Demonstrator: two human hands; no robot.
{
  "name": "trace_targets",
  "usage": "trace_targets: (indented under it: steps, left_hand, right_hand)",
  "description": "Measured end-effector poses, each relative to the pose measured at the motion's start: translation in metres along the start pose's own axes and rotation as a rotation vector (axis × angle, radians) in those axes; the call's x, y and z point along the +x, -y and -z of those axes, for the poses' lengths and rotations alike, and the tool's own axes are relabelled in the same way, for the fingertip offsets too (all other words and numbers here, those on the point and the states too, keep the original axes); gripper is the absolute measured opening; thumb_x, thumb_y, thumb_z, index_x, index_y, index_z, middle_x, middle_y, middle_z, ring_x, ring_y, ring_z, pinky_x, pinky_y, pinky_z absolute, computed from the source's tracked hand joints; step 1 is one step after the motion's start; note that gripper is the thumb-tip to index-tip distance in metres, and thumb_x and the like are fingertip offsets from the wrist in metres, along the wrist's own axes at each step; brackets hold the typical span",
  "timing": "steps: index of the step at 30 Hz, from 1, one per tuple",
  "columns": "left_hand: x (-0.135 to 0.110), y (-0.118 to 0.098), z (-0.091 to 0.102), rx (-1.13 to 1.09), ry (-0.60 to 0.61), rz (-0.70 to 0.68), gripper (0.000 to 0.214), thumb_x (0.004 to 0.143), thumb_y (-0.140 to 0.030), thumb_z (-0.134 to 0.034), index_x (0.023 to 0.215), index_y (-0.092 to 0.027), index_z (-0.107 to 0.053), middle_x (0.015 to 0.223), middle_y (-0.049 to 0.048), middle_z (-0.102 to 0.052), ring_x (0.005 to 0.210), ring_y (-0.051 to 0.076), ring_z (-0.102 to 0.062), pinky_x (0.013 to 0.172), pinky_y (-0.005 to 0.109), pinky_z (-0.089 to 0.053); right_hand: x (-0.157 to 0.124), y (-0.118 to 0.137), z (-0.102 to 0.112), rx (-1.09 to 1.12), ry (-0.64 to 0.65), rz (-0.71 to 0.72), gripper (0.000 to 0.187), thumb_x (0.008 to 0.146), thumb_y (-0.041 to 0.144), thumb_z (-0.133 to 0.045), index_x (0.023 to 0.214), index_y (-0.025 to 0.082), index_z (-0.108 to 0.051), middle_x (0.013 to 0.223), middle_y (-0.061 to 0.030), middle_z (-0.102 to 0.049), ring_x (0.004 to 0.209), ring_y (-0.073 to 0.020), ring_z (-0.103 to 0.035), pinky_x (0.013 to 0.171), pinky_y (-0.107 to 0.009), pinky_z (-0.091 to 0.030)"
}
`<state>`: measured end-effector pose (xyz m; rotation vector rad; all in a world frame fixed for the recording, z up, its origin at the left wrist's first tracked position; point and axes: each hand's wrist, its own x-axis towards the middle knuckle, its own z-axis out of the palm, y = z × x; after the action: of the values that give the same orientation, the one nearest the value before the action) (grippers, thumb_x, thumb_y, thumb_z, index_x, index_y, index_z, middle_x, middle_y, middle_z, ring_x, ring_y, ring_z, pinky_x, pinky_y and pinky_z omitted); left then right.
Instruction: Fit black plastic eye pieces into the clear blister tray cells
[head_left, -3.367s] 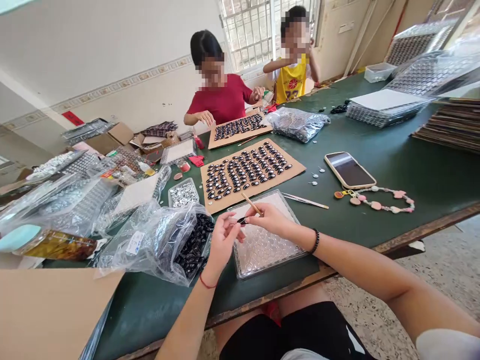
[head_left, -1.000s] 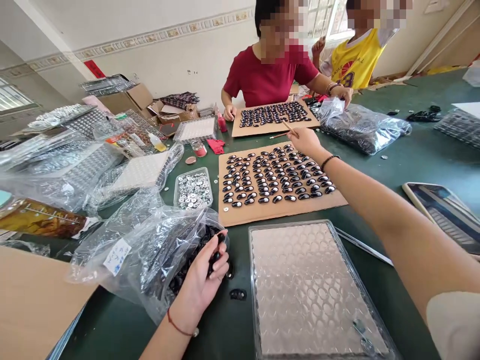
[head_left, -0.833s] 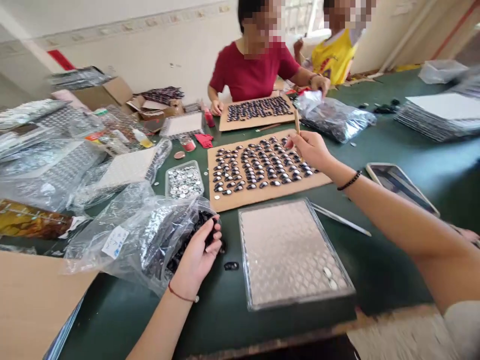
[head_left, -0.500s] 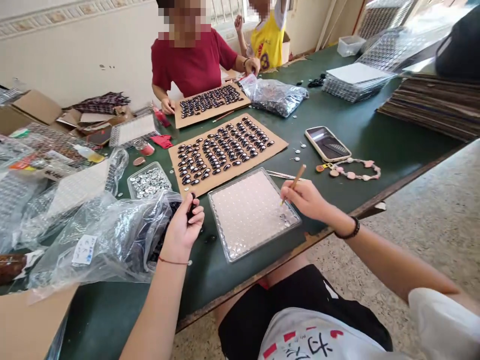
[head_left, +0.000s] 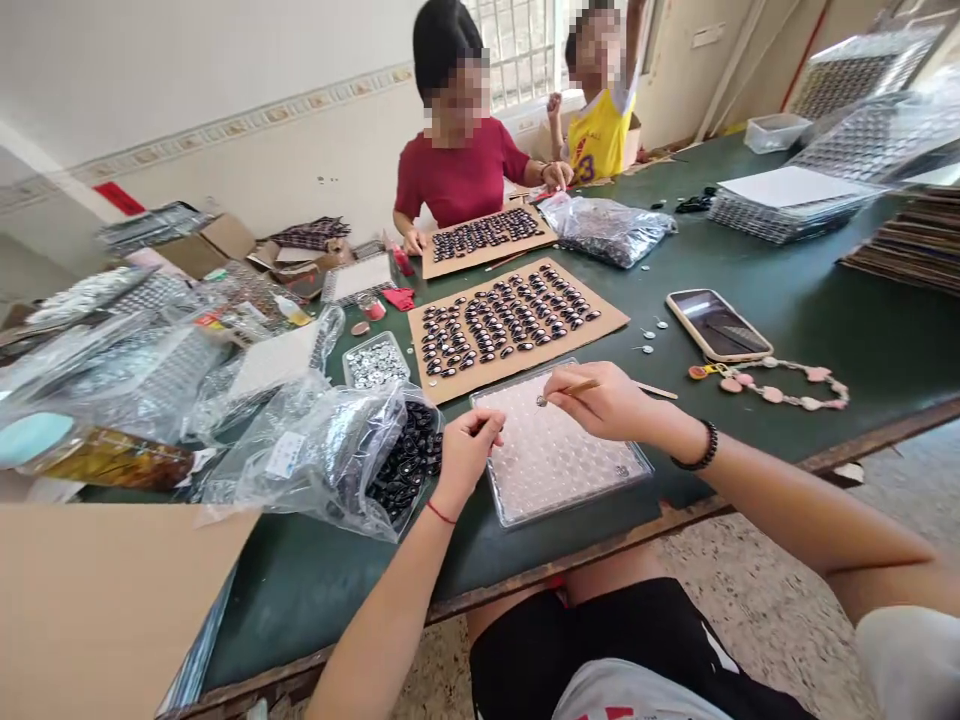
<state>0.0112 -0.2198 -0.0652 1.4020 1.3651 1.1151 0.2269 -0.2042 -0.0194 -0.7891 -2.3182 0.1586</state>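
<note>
My left hand (head_left: 471,452) is closed in a pinch over the left edge of a clear square tray (head_left: 517,515); what its fingertips hold is too small to make out. Above the tray's far right part, my right hand (head_left: 604,400) grips a thin wooden stick (head_left: 581,388), which lies slanted across the fingers. A small round silvery piece (head_left: 541,401) shows by its fingertips. The tray has a pale dotted sheet (head_left: 547,460) inside. Left of my left hand, a clear plastic bag (head_left: 322,470) gapes open on many black oval pieces (head_left: 409,455).
Beyond the tray lies a cardboard sheet (head_left: 607,322) with rows of black pieces. A tub (head_left: 375,360) of silvery discs stands left of it. At right are a phone (head_left: 718,325) and bead strap (head_left: 795,398). A person in red (head_left: 469,180) handles another board (head_left: 487,240) opposite.
My left hand has come right, from beside the bag to the tray, and the black piece in it no longer shows. My right hand has moved farther over the tray, its stick tilted flatter.
</note>
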Motion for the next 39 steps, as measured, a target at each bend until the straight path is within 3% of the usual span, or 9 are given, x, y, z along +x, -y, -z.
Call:
trace_targets:
  steps: [5, 8, 14, 18, 22, 28, 34, 36, 39]
  left_hand:
    - [-0.009, 0.004, -0.003, 0.628, -0.037, -0.487, 0.033, 0.083, -0.033, -0.048, 0.111, -0.020, -0.058, 0.077, 0.0049, -0.065, 0.063, 0.012, -0.056, 0.061, 0.023, -0.041]
    - [-0.010, 0.007, -0.008, 0.859, 0.041, -0.616, 0.032, 0.087, -0.029, -0.040, 0.111, -0.018, -0.058, 0.073, 0.0056, -0.064, 0.066, 0.014, -0.057, 0.061, 0.024, -0.040]
    - [-0.006, 0.007, -0.010, 0.838, 0.005, -0.588, 0.030, 0.088, -0.028, -0.039, 0.109, -0.017, -0.058, 0.097, 0.0064, -0.065, 0.081, 0.015, -0.060, 0.071, 0.023, -0.044]
    - [-0.003, 0.008, -0.006, 0.860, -0.016, -0.591, 0.029, 0.087, -0.028, -0.040, 0.104, -0.016, -0.060, 0.098, 0.0068, -0.065, 0.084, 0.016, -0.061, 0.073, 0.025, -0.045]
    - [-0.004, 0.005, -0.004, 0.817, 0.003, -0.533, 0.026, 0.086, -0.030, -0.040, 0.091, -0.016, -0.062, 0.089, 0.0048, -0.066, 0.078, 0.015, -0.061, 0.070, 0.024, -0.044]
    - [-0.003, -0.002, -0.003, 0.652, 0.045, -0.273, 0.031, 0.084, -0.039, -0.040, 0.074, -0.017, -0.059, 0.055, -0.0021, -0.055, 0.051, 0.012, -0.052, 0.053, 0.022, -0.038]
    - [-0.001, -0.003, -0.003, 0.494, 0.098, -0.058, 0.033, 0.081, -0.043, -0.042, 0.066, -0.016, -0.054, 0.050, -0.0029, -0.051, 0.051, 0.012, -0.048, 0.053, 0.022, -0.035]
    - [0.000, -0.004, -0.003, 0.467, 0.107, -0.047, 0.033, 0.081, -0.043, -0.043, 0.066, -0.016, -0.055, 0.050, -0.0028, -0.051, 0.051, 0.012, -0.048, 0.054, 0.022, -0.035]
    - [-0.002, -0.004, -0.003, 0.521, 0.085, -0.112, 0.031, 0.081, -0.041, -0.043, 0.068, -0.016, -0.057, 0.054, -0.0013, -0.054, 0.054, 0.012, -0.049, 0.056, 0.022, -0.035]
  right_hand:
    - [0.011, -0.004, -0.042, -0.018, -0.024, 0.083, 0.023, 0.090, 0.027, -0.036, 0.078, 0.014, -0.052, 0.068, -0.0014, -0.054, 0.059, -0.0109, -0.046, 0.056, -0.024, -0.031]
    - [0.002, -0.003, -0.050, 0.006, -0.009, 0.099, 0.021, 0.090, 0.027, -0.037, 0.083, 0.015, -0.052, 0.072, -0.0018, -0.055, 0.061, -0.0115, -0.047, 0.058, -0.024, -0.032]
    - [-0.006, -0.003, -0.047, 0.074, -0.060, 0.033, 0.018, 0.090, 0.027, -0.039, 0.088, 0.016, -0.053, 0.077, -0.0013, -0.057, 0.066, -0.0110, -0.050, 0.060, -0.023, -0.035]
    - [-0.006, -0.003, -0.048, 0.071, -0.073, 0.018, 0.019, 0.090, 0.029, -0.040, 0.087, 0.017, -0.054, 0.074, -0.0009, -0.057, 0.065, -0.0110, -0.051, 0.060, -0.023, -0.035]
    - [-0.006, 0.000, -0.046, 0.055, -0.076, -0.001, 0.022, 0.090, 0.031, -0.039, 0.084, 0.017, -0.056, 0.070, -0.0007, -0.057, 0.063, -0.0109, -0.052, 0.059, -0.023, -0.034]
    - [-0.005, 0.006, -0.046, 0.073, -0.041, -0.038, 0.023, 0.090, 0.033, -0.041, 0.082, 0.018, -0.057, 0.069, 0.0005, -0.060, 0.061, -0.0107, -0.054, 0.057, -0.023, -0.034]
    - [-0.003, 0.007, -0.045, 0.196, -0.043, -0.212, 0.022, 0.088, 0.033, -0.045, 0.080, 0.018, -0.059, 0.067, 0.0009, -0.061, 0.057, -0.0091, -0.053, 0.055, -0.020, -0.034]
    - [-0.002, 0.007, -0.041, 0.262, 0.004, -0.233, 0.020, 0.088, 0.032, -0.045, 0.084, 0.019, -0.059, 0.071, 0.0011, -0.062, 0.058, -0.0083, -0.053, 0.055, -0.019, -0.034]
    - [-0.004, 0.008, -0.039, 0.241, 0.054, -0.134, 0.017, 0.088, 0.030, -0.045, 0.090, 0.018, -0.057, 0.075, -0.0006, -0.061, 0.063, -0.0100, -0.055, 0.059, -0.020, -0.036]
